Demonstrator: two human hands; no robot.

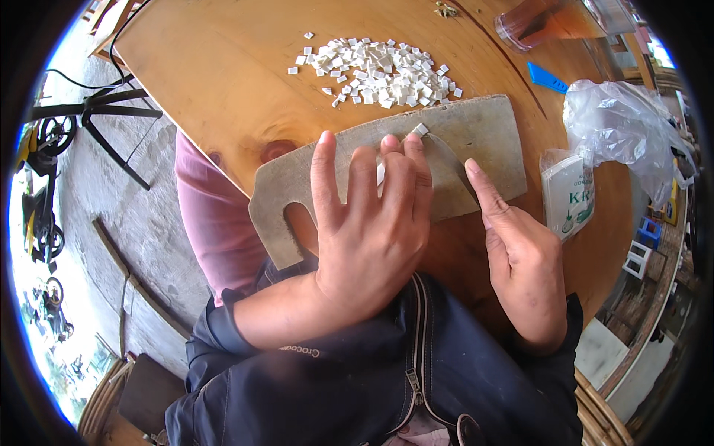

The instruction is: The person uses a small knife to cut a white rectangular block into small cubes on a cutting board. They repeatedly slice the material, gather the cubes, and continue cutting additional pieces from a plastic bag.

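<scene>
A worn grey-brown cutting board [483,134], with a handle cut-out at its left end, lies slanted across the near edge of a wooden table. My left hand [375,208] bends over it, its fingertips pressing down on a white piece [381,174] that shows only between the fingers. In my right hand [520,260] is a knife [457,167], the index finger stretched along the back of its thin curved blade; the handle is hidden. A small white square piece [420,129] sits at the blade's far end, just beyond the left fingertips.
Beyond the board, many small white square pieces [387,70] lie heaped on the table [223,59]. To the right are a blue plastic handle [547,77], a clear plastic bag [617,119], a white-and-green packet [567,195] and a glass of reddish-brown drink [539,26]. A black-legged stand [97,108] is left.
</scene>
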